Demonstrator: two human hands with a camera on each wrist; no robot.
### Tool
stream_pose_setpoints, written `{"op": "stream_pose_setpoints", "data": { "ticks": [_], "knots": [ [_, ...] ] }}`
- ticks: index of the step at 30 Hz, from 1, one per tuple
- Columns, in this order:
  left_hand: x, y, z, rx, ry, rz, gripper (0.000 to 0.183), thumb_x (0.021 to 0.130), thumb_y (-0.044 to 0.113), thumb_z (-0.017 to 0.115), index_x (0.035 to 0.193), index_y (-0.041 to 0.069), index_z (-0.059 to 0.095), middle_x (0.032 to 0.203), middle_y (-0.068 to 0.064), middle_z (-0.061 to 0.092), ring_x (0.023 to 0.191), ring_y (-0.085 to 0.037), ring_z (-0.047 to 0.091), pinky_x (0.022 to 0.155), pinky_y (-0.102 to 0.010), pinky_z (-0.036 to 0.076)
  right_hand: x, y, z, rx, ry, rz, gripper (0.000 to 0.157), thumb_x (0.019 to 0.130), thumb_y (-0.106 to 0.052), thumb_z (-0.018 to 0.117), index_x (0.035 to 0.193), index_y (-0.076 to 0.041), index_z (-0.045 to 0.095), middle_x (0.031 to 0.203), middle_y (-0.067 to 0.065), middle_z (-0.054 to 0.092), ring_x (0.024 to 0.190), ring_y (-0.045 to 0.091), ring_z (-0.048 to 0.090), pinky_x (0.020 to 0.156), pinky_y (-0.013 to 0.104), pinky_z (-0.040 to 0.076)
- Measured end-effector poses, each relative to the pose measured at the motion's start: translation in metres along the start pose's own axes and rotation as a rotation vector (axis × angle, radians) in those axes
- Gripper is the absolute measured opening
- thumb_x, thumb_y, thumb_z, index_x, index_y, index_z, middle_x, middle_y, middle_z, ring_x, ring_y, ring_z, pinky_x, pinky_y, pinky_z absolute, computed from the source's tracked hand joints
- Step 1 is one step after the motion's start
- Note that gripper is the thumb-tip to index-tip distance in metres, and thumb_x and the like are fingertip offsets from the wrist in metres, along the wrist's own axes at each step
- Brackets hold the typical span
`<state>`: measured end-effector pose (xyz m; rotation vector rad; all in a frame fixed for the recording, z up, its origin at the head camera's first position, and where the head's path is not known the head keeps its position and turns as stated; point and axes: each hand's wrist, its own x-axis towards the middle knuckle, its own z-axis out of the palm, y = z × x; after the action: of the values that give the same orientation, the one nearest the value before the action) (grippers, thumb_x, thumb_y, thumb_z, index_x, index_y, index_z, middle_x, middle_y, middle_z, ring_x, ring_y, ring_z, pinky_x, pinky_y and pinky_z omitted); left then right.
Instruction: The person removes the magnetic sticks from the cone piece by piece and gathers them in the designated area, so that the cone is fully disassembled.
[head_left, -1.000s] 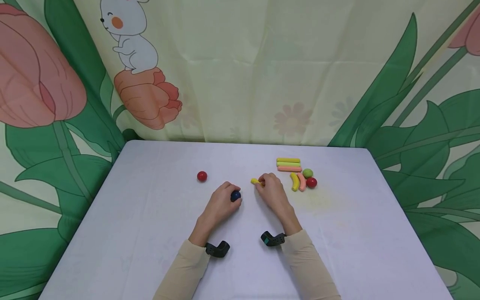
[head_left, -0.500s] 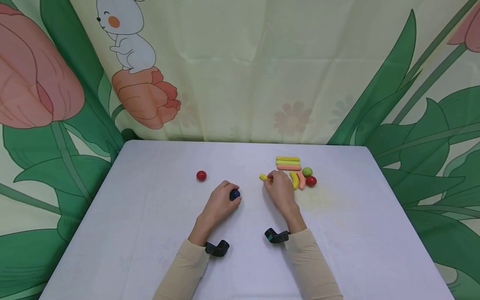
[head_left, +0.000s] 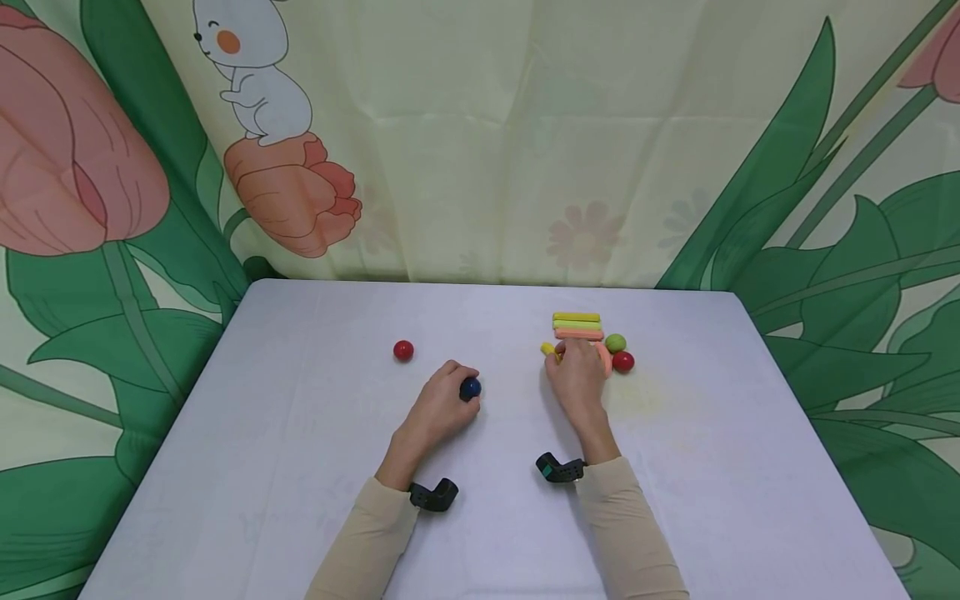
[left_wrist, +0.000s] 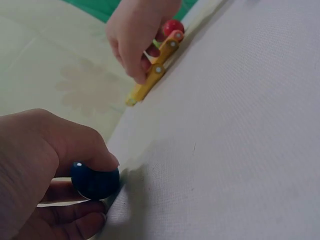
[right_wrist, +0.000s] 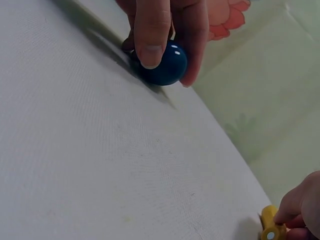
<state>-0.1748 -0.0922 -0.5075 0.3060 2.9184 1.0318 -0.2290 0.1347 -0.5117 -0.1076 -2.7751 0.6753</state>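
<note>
My left hand (head_left: 439, 404) grips a glossy blue ball (head_left: 470, 389) near the middle of the table. In the left wrist view, thumb and fingers curl round this blue ball (left_wrist: 94, 182), just at the cloth. To the right, my right hand (head_left: 582, 382) pinches a small yellow stick-like piece (head_left: 548, 348), mostly covered by the fingers. Its end with a white dot shows on the yellow piece (right_wrist: 269, 215) in the right wrist view. Directly beside that hand lies a curved pink piece (head_left: 604, 358); a curved yellow piece (left_wrist: 170, 47) is behind the held one.
Behind the right hand lie straight yellow, lime and pink sticks (head_left: 577, 326) side by side. A green ball (head_left: 616, 342) and a red ball (head_left: 623, 362) are to its right. Another red ball (head_left: 403, 351) sits left. White cloth covers the table (head_left: 300, 500).
The right hand has moved right with the yellow piece, up to the group of coloured pieces, and now covers the curved yellow one in the head view. The left hand stays with the blue ball.
</note>
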Motion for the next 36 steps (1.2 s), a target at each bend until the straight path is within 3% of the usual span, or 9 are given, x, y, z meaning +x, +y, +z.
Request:
{"op": "stream_pose_setpoints", "data": {
  "ticks": [4, 10, 20, 28, 36],
  "knots": [
    [0.001, 0.0, 0.0, -0.003, -0.006, -0.005, 0.039, 0.089, 0.015, 0.069, 0.127, 0.006, 0.065, 0.123, -0.011, 0.061, 0.114, -0.026, 0.063, 0.101, -0.042, 0.054, 0.001, 0.002, -0.001, -0.012, 0.023, 0.016, 0.012, 0.086, -0.012, 0.064, 0.089, -0.001, 0.068, 0.089, 0.017, 0.069, 0.085, 0.037, 0.062, 0.103, 0.049, 0.043],
    [0.003, -0.001, 0.002, 0.014, 0.022, -0.016, 0.04, 0.09, 0.016, 0.07, 0.128, 0.005, 0.064, 0.124, -0.013, 0.061, 0.116, -0.028, 0.062, 0.101, -0.043, 0.054, 0.001, 0.003, -0.003, -0.024, -0.002, 0.059, 0.014, 0.088, -0.014, 0.063, 0.091, -0.001, 0.068, 0.089, 0.017, 0.069, 0.091, 0.035, 0.062, 0.095, 0.049, 0.046],
    [0.005, -0.007, -0.002, -0.011, 0.085, -0.095, 0.042, 0.09, 0.014, 0.072, 0.131, 0.005, 0.064, 0.124, -0.014, 0.06, 0.118, -0.028, 0.062, 0.105, -0.042, 0.051, 0.004, 0.004, -0.008, -0.038, -0.047, 0.151, 0.018, 0.092, -0.019, 0.063, 0.1, -0.002, 0.066, 0.099, 0.017, 0.065, 0.097, 0.034, 0.058, 0.088, 0.047, 0.048],
    [0.005, -0.013, -0.008, -0.027, 0.141, -0.117, 0.042, 0.091, 0.015, 0.072, 0.13, 0.004, 0.064, 0.124, -0.015, 0.058, 0.117, -0.031, 0.063, 0.104, -0.044, 0.051, 0.003, 0.01, -0.009, -0.038, -0.031, 0.143, 0.018, 0.092, -0.018, 0.063, 0.1, -0.002, 0.066, 0.101, 0.017, 0.065, 0.093, 0.035, 0.057, 0.081, 0.046, 0.048],
    [0.007, -0.023, -0.012, -0.058, 0.224, -0.111, 0.043, 0.09, 0.011, 0.072, 0.13, 0.0, 0.062, 0.123, -0.018, 0.06, 0.109, -0.031, 0.066, 0.098, -0.043, 0.055, 0.003, 0.007, -0.009, -0.017, -0.024, 0.131, 0.02, 0.092, -0.02, 0.063, 0.101, -0.002, 0.067, 0.102, 0.016, 0.065, 0.096, 0.034, 0.057, 0.086, 0.046, 0.048]
  ]
}}
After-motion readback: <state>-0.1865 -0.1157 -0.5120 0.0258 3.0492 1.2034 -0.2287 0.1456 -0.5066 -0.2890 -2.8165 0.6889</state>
